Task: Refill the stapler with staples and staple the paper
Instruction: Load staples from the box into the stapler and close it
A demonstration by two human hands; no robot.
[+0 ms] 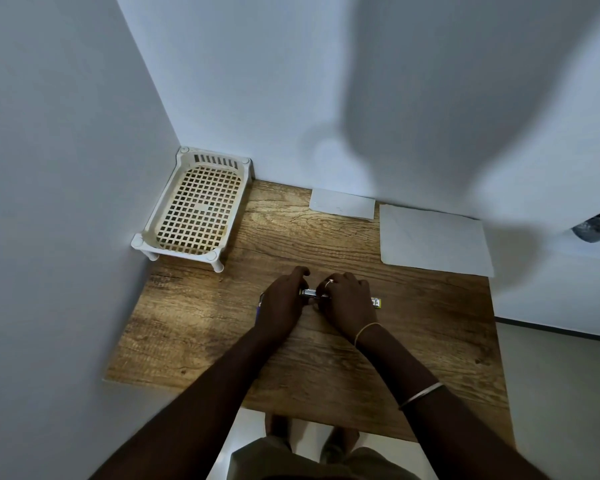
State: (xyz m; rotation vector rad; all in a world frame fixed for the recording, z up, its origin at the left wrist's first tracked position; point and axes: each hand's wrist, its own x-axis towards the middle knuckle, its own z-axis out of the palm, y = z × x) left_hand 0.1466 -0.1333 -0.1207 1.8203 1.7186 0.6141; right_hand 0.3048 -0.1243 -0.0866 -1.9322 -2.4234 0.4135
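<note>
Holding the stapler (310, 293) at mid-table (430, 323) with both hands – left hand (283, 299) closed around its body, right hand (345, 303) pinching the metal part. Keeping it level, probably feeding staples straight – paper (433, 240) waiting far right.

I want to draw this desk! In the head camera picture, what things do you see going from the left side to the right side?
White basket tray → left hand → shiny metal stapler part → right hand → small yellow box → big sheet of paper.
</note>
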